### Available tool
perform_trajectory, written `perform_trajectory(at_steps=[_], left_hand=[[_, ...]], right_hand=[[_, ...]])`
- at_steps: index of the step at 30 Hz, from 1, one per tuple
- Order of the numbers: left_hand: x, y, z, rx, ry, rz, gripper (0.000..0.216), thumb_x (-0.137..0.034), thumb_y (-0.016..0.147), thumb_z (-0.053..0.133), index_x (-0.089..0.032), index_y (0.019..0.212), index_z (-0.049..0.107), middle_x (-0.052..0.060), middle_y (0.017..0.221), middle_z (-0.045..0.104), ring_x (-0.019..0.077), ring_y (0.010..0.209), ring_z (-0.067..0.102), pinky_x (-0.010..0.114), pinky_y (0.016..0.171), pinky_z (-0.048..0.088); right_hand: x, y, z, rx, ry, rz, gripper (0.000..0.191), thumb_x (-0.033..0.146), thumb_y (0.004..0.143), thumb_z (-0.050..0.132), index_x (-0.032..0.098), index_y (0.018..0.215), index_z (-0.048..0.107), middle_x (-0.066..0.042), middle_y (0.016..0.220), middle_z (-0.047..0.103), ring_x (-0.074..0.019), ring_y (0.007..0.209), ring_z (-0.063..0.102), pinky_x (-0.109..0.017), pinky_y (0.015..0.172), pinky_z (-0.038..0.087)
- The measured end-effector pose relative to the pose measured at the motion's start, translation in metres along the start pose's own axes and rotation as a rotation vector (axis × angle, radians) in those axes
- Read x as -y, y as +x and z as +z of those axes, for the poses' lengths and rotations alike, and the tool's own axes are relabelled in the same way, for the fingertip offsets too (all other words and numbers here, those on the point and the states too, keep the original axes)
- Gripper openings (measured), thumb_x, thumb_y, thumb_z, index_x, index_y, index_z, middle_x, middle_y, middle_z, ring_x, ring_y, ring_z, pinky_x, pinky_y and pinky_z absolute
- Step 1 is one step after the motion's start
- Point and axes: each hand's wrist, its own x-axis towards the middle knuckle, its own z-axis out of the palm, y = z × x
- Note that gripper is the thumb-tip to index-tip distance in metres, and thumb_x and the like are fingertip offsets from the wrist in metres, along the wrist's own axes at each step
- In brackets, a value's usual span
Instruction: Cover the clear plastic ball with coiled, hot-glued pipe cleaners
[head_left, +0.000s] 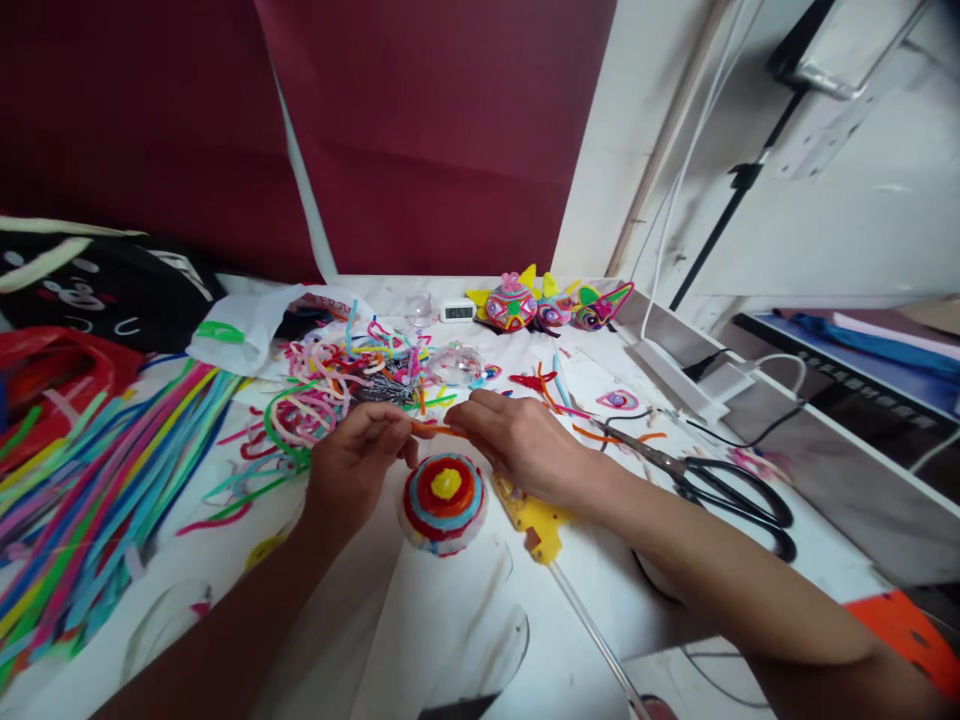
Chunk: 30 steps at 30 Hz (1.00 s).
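Note:
Between my two hands stretches a short orange pipe cleaner [441,429]. My left hand [369,450] pinches one end of it between thumb and fingers. The fingers of my right hand [517,440] are closed on the other end, partly hidden behind the knuckles. Just below lies a round dome [444,502] covered in rings of red, light blue and orange, with a yellow centre and a clear rim. Under my right wrist rests a yellow glue gun [541,530], a clear glue stick poking out of its back.
Black-handled scissors [690,470] lie at right near a white power strip [682,380]. Long coloured pipe cleaners [112,480] spread at left, with a tangled scrap pile [337,375] behind my hands. Decorated balls [512,303] and a small digital clock [457,311] stand at the back.

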Motion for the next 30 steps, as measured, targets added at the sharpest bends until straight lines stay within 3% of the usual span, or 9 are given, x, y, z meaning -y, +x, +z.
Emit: perform_trajectory(at_steps=[3,10,14,19,24,27,30], left_hand=[[0.000,-0.001,0.002,-0.041,0.094,0.008,0.014,-0.034,0.084,0.071,-0.021,0.083,0.066,-0.002,0.060,0.070,0.0161,0.057,0.066,0.028,0.059,0.053],[0.002,-0.004,0.010,-0.139,0.111,-0.002,0.016,-0.036,0.085,0.069,-0.022,0.081,0.062,0.000,0.065,0.075,0.0155,0.057,0.066,0.027,0.058,0.050],[0.009,0.000,0.007,-0.033,0.096,-0.051,0.022,-0.041,0.087,0.068,-0.021,0.088,0.060,0.002,0.068,0.075,0.0177,0.060,0.068,0.029,0.061,0.052],[0.010,0.009,-0.007,0.061,0.171,-0.039,0.036,-0.052,0.093,0.057,-0.021,0.110,0.057,0.010,0.098,0.077,0.0228,0.080,0.071,0.033,0.068,0.052],[-0.005,0.004,-0.007,0.212,0.575,0.020,0.042,-0.054,0.082,0.068,-0.021,0.108,0.070,0.008,0.093,0.072,0.0271,0.084,0.068,0.036,0.072,0.052],[-0.002,-0.011,-0.007,0.331,0.792,0.154,0.055,-0.060,0.079,0.072,-0.020,0.117,0.068,0.011,0.114,0.071,0.0325,0.101,0.068,0.045,0.091,0.054],[0.012,-0.030,-0.014,0.415,0.983,0.259,0.073,-0.065,0.081,0.071,-0.018,0.135,0.057,0.017,0.137,0.062,0.0391,0.128,0.058,0.054,0.108,0.047]], right_hand=[[0.001,-0.001,0.002,0.004,0.044,-0.015,0.020,0.021,0.106,0.046,0.016,0.108,0.065,-0.006,0.091,0.071,-0.0146,0.073,0.060,-0.026,0.062,0.034],[0.007,0.002,-0.001,0.085,0.018,0.020,0.018,0.014,0.100,0.049,0.017,0.101,0.067,-0.002,0.078,0.069,-0.0127,0.064,0.053,-0.026,0.059,0.030],[0.000,0.001,-0.004,0.123,-0.027,0.058,0.019,0.017,0.103,0.050,0.017,0.107,0.069,-0.004,0.087,0.074,-0.0145,0.071,0.061,-0.027,0.063,0.033],[-0.027,0.000,0.003,0.142,-0.102,0.134,0.029,0.023,0.109,0.042,0.017,0.120,0.068,-0.010,0.105,0.078,-0.0192,0.086,0.068,-0.029,0.070,0.037],[-0.052,0.001,0.017,0.200,-0.135,0.154,0.030,0.014,0.106,0.047,0.017,0.128,0.067,-0.012,0.117,0.075,-0.0216,0.101,0.069,-0.029,0.075,0.042],[-0.055,-0.001,0.017,0.209,-0.164,0.172,0.033,0.011,0.105,0.049,0.013,0.134,0.063,-0.016,0.117,0.072,-0.0246,0.107,0.067,-0.032,0.081,0.044],[-0.049,-0.008,0.008,0.184,-0.188,0.178,0.032,0.012,0.103,0.051,0.010,0.133,0.063,-0.019,0.118,0.069,-0.0285,0.112,0.063,-0.037,0.091,0.044]])
